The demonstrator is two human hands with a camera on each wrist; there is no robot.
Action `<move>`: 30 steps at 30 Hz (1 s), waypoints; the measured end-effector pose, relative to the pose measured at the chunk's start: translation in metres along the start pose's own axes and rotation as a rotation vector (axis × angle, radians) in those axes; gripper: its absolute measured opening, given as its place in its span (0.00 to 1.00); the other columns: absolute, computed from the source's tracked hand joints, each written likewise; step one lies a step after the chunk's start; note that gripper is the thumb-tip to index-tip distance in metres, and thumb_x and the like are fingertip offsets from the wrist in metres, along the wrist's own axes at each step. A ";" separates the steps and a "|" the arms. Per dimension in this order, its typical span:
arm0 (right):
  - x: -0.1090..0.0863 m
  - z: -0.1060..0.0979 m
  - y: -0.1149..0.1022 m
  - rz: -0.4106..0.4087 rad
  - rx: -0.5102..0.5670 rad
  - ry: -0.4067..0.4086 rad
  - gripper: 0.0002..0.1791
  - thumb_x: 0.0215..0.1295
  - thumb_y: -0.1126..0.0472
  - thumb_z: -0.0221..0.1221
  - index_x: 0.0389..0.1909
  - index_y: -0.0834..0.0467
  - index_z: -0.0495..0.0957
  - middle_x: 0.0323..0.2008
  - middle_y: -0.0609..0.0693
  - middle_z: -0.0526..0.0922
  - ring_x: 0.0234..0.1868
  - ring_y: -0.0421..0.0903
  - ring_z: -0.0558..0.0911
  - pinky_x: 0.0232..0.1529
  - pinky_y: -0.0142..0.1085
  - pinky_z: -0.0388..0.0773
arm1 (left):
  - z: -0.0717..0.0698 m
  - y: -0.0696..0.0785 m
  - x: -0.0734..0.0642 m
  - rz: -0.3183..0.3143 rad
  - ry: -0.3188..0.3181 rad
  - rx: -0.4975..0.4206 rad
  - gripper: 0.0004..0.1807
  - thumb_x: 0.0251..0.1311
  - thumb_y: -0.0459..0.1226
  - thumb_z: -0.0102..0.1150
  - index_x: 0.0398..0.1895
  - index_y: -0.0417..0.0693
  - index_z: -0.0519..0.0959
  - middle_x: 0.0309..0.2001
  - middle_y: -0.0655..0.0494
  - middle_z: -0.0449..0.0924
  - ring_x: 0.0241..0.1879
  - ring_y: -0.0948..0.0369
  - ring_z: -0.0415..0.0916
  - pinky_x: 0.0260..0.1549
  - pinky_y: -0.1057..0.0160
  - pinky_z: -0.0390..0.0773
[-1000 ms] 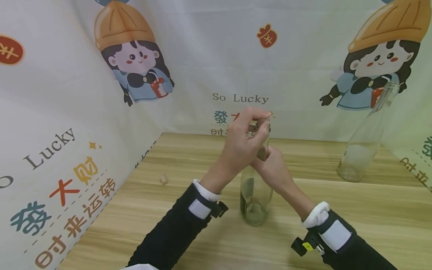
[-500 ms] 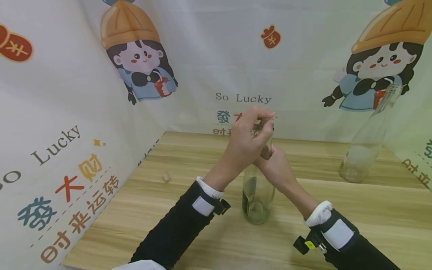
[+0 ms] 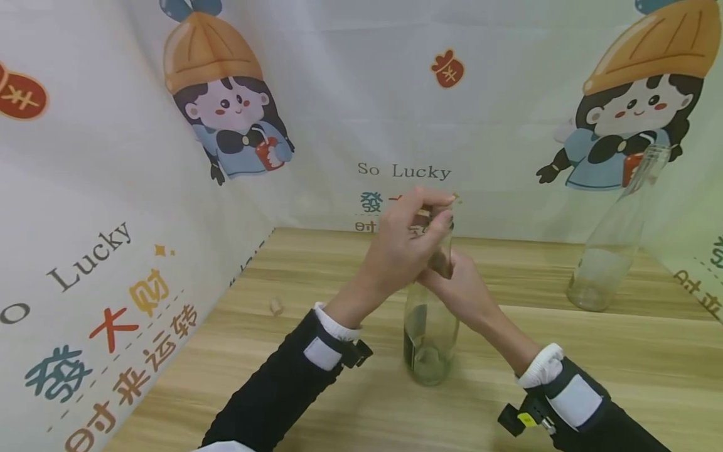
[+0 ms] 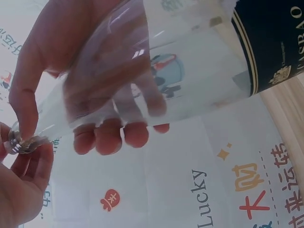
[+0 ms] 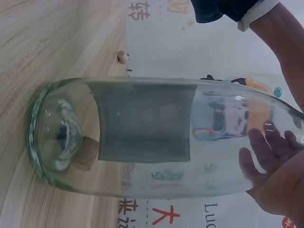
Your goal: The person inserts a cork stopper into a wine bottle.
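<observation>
A clear glass bottle (image 3: pixel 430 351) with a dark label (image 4: pixel 273 42) stands close to upright in front of me. My right hand (image 3: pixel 465 292) grips its neck, the thumb on the near side and the fingers wrapped behind the glass. Above it, my left hand (image 3: pixel 403 242) has thumb and forefinger curled at the bottle's mouth (image 4: pixel 20 145). Whether a small thing sits between those fingertips is hidden. Low down through the glass, the right wrist view gives a brown cork-like piece (image 5: pixel 85 153); I cannot tell if it is inside or behind.
A second clear bottle (image 3: pixel 601 276) stands at the right, near the back cloth. A small cork-like piece (image 3: pixel 275 306) lies on the wooden table (image 3: pixel 350 414) at the left. Printed cloth (image 3: pixel 322 88) hangs behind and along both sides.
Both hands stay at the bottle's neck and mouth, in almost the same pose. The head view shifts slightly; otherwise nothing has visibly moved.
</observation>
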State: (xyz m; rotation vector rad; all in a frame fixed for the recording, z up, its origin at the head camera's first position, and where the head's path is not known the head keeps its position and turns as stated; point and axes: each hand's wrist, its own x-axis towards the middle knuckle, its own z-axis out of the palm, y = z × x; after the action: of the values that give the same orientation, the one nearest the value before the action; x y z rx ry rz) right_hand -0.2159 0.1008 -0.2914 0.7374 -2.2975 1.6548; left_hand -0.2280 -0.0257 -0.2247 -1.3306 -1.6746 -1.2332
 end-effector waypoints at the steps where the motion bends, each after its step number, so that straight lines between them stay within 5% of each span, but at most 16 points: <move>1: -0.001 -0.001 -0.002 -0.020 0.020 -0.024 0.17 0.61 0.55 0.52 0.50 0.55 0.68 0.35 0.47 0.78 0.35 0.42 0.76 0.38 0.39 0.74 | -0.001 0.001 0.001 0.000 -0.004 0.002 0.08 0.54 0.23 0.49 0.38 0.33 0.71 0.32 0.46 0.74 0.32 0.60 0.73 0.35 0.71 0.75; 5: 0.000 -0.009 -0.001 -0.077 0.080 -0.109 0.22 0.64 0.58 0.48 0.60 0.50 0.61 0.53 0.48 0.72 0.50 0.45 0.73 0.49 0.42 0.70 | -0.006 0.007 0.004 -0.036 -0.018 0.027 0.11 0.54 0.25 0.50 0.42 0.33 0.70 0.33 0.46 0.75 0.34 0.59 0.74 0.37 0.69 0.74; 13: 0.001 -0.026 0.027 -0.195 0.002 -0.037 0.18 0.69 0.53 0.34 0.43 0.61 0.68 0.38 0.55 0.74 0.40 0.49 0.72 0.42 0.42 0.70 | -0.007 0.009 -0.005 -0.233 -0.037 0.006 0.23 0.58 0.30 0.49 0.56 0.37 0.56 0.44 0.44 0.70 0.41 0.57 0.72 0.40 0.66 0.74; 17: -0.001 -0.035 0.036 -0.232 -0.036 -0.030 0.22 0.70 0.54 0.29 0.46 0.62 0.68 0.39 0.55 0.74 0.42 0.50 0.72 0.43 0.45 0.70 | -0.011 0.007 -0.020 -0.363 -0.099 0.000 0.24 0.60 0.35 0.48 0.57 0.38 0.55 0.47 0.45 0.68 0.45 0.57 0.70 0.44 0.66 0.71; 25: -0.010 -0.056 0.048 -0.147 -0.140 0.009 0.23 0.71 0.54 0.28 0.48 0.62 0.67 0.44 0.55 0.74 0.46 0.51 0.71 0.44 0.43 0.70 | -0.019 -0.015 -0.060 -0.663 -0.315 -0.015 0.33 0.58 0.50 0.49 0.63 0.50 0.51 0.55 0.51 0.64 0.51 0.59 0.67 0.48 0.63 0.68; 30: -0.020 -0.078 0.058 -0.040 -0.269 0.021 0.26 0.71 0.51 0.26 0.49 0.64 0.67 0.45 0.55 0.73 0.47 0.52 0.71 0.44 0.44 0.70 | -0.008 -0.040 -0.089 -0.714 -0.435 -0.003 0.45 0.46 0.57 0.58 0.65 0.57 0.48 0.58 0.57 0.62 0.54 0.63 0.64 0.51 0.60 0.66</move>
State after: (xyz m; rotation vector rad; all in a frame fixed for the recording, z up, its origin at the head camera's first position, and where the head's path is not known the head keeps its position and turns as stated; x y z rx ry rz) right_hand -0.2374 0.1930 -0.3214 0.6961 -2.4079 1.2942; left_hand -0.2433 -0.0650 -0.3132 -1.0763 -2.6050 -1.3765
